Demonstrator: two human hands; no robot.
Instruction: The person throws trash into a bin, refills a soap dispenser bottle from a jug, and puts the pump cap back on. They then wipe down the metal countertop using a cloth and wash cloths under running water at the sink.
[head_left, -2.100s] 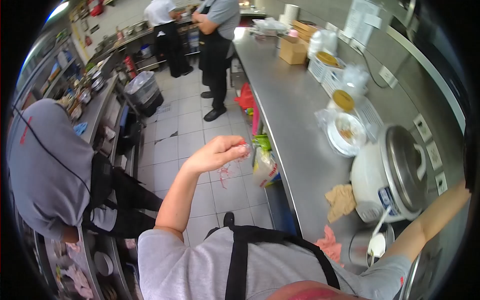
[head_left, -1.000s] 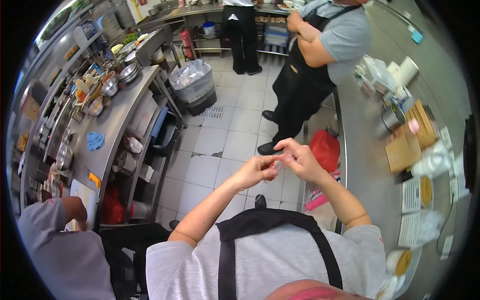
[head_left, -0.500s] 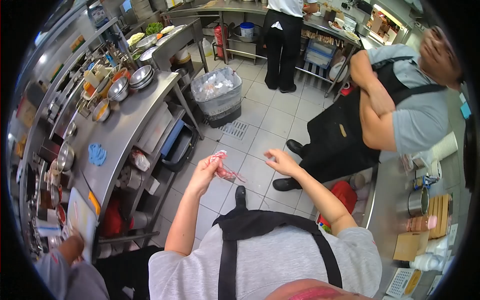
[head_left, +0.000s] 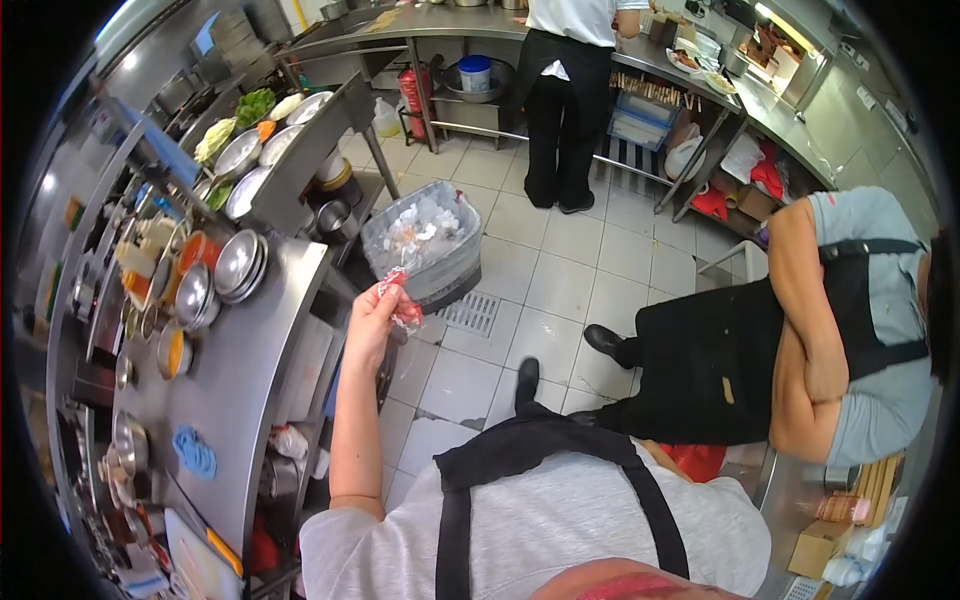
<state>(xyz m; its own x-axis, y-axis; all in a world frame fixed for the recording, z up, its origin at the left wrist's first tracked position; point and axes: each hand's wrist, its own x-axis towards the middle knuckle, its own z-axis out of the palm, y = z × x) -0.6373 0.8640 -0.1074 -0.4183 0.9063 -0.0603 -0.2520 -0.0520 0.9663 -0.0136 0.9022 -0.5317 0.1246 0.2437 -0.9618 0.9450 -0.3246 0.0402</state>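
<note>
My left hand (head_left: 375, 310) is closed on a crumpled red and white wrapper (head_left: 400, 302), its fingers pinched around it. The hand is raised at the near edge of a grey bin (head_left: 463, 262), which holds white crumpled waste. My right hand is out of view; only the grey sleeve on that side shows. To the left of my forearm is a steel counter (head_left: 240, 350) with a blue cloth (head_left: 194, 452) on it.
A person with crossed arms and a black apron (head_left: 700, 365) stands at the right. Another person in black trousers (head_left: 565, 120) stands at the back counter. A yellow-handled knife (head_left: 222, 548) lies by a white board (head_left: 195, 560). A floor drain (head_left: 470, 312) is beside the bin.
My view has turned left towards the bin. My left hand has moved with the wrapper to the bin's edge. My right hand, seen open half a second ago, has left the view.
</note>
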